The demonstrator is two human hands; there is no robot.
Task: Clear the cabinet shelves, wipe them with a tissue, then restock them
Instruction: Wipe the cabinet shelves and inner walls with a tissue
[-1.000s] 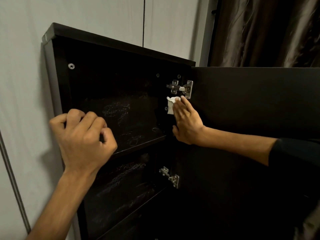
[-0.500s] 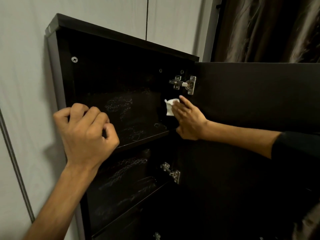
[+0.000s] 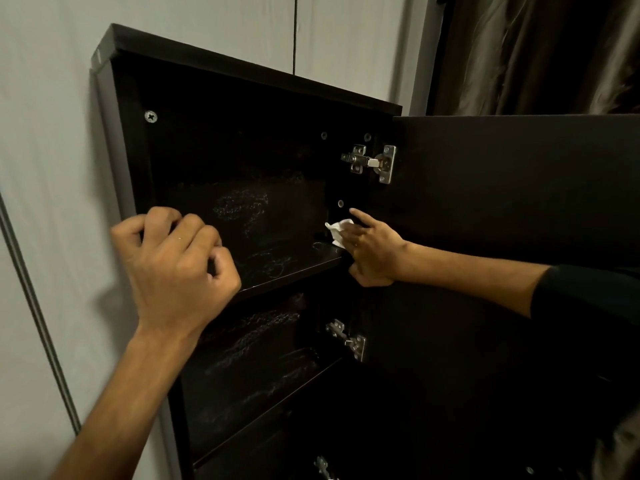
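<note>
**Wiping the inside of a dark wall cabinet with a tissue**

A dark, shallow cabinet (image 3: 242,74) hangs on a pale wall (image 3: 45,133), and everything here is placed relative to it. Its door (image 3: 502,188) stands swung open to the right.

At the cabinet's left edge, the person's left hand (image 3: 173,268) rests with its fingers curled over the front of the side panel, at the height of the upper shelf. It appears to hold the edge; whether the fingertips grip firmly cannot be told. Above this hand, near the cabinet's top left corner, a silver cross-head screw (image 3: 151,116) sits in the back panel.

Across the middle, the upper shelf (image 3: 291,268) and the back panel show faint pale smears and scribble-like marks. None of these form readable words, and no brand or label is visible anywhere. A lower shelf (image 3: 270,403) sits below with similar streaks.

At the cabinet's right inner side, the right hand (image 3: 374,247) holds a small crumpled white tissue (image 3: 337,232) against the side panel, just above the right end of the upper shelf. The index finger points up along the panel while the other fingers curl on the tissue. A dark sleeve (image 3: 588,296) covers the forearm.

Above that hand is a metal hinge (image 3: 372,162); a second hinge (image 3: 348,339) sits below. Beyond the door, at upper right, hangs a dark curtain (image 3: 540,53).
</note>
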